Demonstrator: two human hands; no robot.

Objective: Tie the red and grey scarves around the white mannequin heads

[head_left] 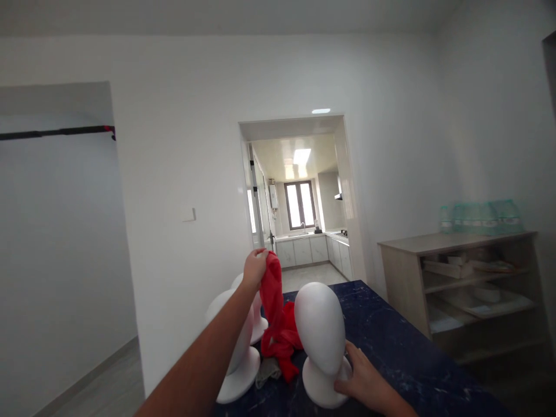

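My left hand (255,267) is closed on one end of a red cloth (272,289), holding it up above the table. The rest of the cloth hangs down and lies bunched on the tabletop. My right hand (361,373) rests against the neck and base of a white foam mannequin head (320,330), with thumb and fingers apart around it. Behind my left forearm, another white mannequin head (238,379) is partly hidden. A further white head (259,327) shows behind that one. A small grey cloth (268,370) lies beside the red one.
The dark blue marbled table (382,341) extends away in front of me. At the right stands a wooden shelf unit (402,278) with several wrapped bottles (482,219) on top. Beyond the table, a doorway opens onto a kitchen (299,249).
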